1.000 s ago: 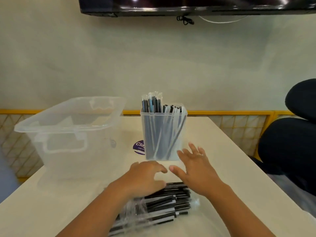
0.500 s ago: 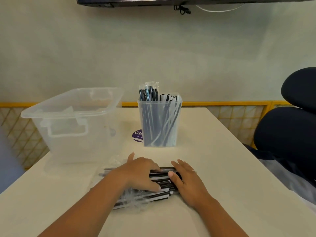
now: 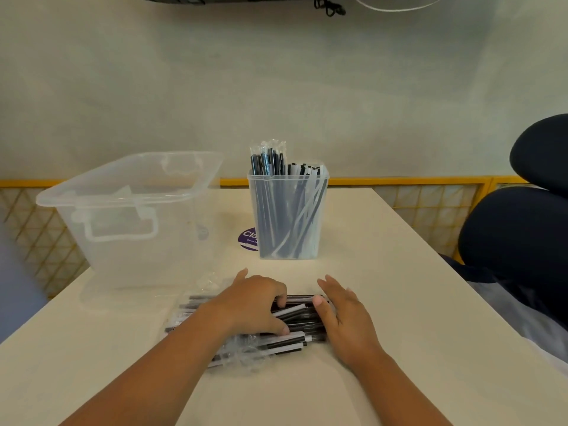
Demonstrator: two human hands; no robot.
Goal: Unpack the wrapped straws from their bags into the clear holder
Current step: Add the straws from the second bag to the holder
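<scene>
A clear plastic bag [image 3: 242,356] of black-and-white wrapped straws [image 3: 292,344] lies on the table in front of me. My left hand [image 3: 255,305] sits on top of the bundle, fingers and thumb curled round the straws. My right hand [image 3: 345,318] rests flat-fingered against the straws' right ends, thumb touching them. Behind the hands stands the clear holder [image 3: 287,241], upright and holding several wrapped straws that stick out of its top.
A large clear storage bin [image 3: 129,216] stands at the back left of the white table [image 3: 384,287]. A purple round sticker [image 3: 246,238] lies left of the holder. A dark office chair [image 3: 519,241] is at the right edge.
Both hands came down and toward me onto the straw bundle. The right hand left the space by the holder and now lies at the straws' right ends; the left hand closed over them.
</scene>
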